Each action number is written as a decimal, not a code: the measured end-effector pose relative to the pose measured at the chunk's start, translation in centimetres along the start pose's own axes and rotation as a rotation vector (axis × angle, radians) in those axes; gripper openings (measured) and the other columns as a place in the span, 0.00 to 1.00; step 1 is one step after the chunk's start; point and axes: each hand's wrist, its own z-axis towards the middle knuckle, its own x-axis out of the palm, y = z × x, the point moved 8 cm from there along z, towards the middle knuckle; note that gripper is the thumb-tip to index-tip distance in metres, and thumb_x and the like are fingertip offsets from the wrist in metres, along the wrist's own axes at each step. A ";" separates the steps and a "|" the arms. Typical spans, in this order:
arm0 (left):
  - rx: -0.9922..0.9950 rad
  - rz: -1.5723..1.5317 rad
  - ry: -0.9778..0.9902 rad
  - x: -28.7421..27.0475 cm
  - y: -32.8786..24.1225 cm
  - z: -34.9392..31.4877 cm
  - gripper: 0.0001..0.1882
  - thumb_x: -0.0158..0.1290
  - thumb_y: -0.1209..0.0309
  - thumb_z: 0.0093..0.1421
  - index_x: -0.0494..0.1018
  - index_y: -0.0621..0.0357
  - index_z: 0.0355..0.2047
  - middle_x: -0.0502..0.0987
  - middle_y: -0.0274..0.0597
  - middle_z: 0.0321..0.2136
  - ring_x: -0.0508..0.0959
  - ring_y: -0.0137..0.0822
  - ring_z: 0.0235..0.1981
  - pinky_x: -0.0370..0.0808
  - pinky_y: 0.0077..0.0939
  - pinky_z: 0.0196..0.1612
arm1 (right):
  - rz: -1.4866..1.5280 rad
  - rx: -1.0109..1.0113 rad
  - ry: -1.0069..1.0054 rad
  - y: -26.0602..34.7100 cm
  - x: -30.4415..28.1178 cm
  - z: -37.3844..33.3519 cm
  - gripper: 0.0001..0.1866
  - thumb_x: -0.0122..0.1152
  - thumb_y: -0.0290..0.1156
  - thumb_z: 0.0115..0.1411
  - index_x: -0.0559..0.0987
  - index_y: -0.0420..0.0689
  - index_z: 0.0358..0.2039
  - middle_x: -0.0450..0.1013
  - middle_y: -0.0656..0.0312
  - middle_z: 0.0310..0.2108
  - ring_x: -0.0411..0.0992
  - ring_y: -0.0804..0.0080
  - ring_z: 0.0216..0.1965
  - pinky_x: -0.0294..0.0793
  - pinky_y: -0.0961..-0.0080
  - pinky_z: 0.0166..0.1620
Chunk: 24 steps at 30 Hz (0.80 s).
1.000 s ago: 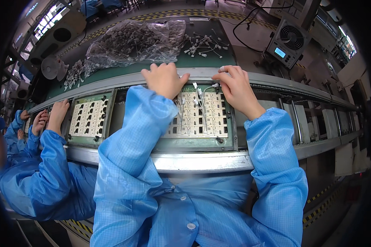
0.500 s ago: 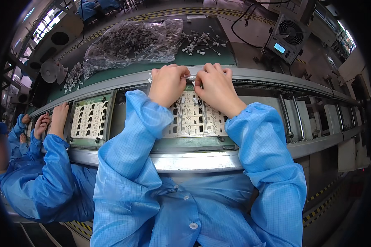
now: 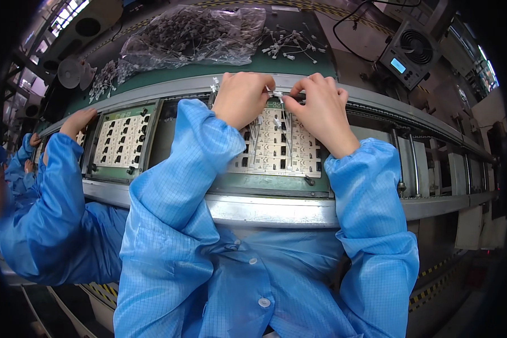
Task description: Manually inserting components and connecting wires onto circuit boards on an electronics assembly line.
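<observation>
Plainly, in the head view, a slim white plastic connector lead (image 3: 278,94) lies crosswise between the left hand (image 3: 242,100) and the right hand (image 3: 323,112), nearer the left. The left seems to pinch one end; whether the right grips is unclear. Below lies a cream rectangular circuit-board panel (image 3: 271,147).

Wide fisheye view from your head's left side, facing down and forward, your left hand (image 3: 241,101) and right hand (image 3: 323,112) close in front, just above centre
</observation>
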 end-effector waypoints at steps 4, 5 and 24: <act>-0.116 -0.085 -0.006 -0.2 1.0 0.0 0.06 0.58 0.75 0.55 0.76 0.61 0.33 0.83 0.47 0.28 0.83 0.48 0.32 0.79 0.37 0.38 | -0.139 -0.056 0.032 0.6 2.7 -0.1 0.12 0.65 0.42 0.56 0.81 0.47 0.32 0.72 0.61 0.42 0.66 0.61 0.52 0.56 0.53 0.56; -0.116 -0.088 -0.004 -0.3 0.9 0.1 0.06 0.58 0.75 0.55 0.76 0.61 0.33 0.83 0.47 0.28 0.83 0.48 0.32 0.79 0.37 0.38 | -0.175 -0.080 -0.009 0.9 2.9 -0.1 0.12 0.65 0.41 0.56 0.81 0.46 0.33 0.72 0.61 0.42 0.66 0.61 0.53 0.56 0.51 0.56; -0.133 -0.191 -0.033 -0.4 2.5 -0.2 0.09 0.53 0.73 0.58 0.80 0.60 0.37 0.82 0.53 0.31 0.83 0.50 0.35 0.78 0.40 0.41 | 0.052 -0.191 -0.004 1.6 2.9 0.4 0.07 0.64 0.34 0.59 0.79 0.51 0.38 0.71 0.65 0.43 0.66 0.64 0.54 0.53 0.54 0.62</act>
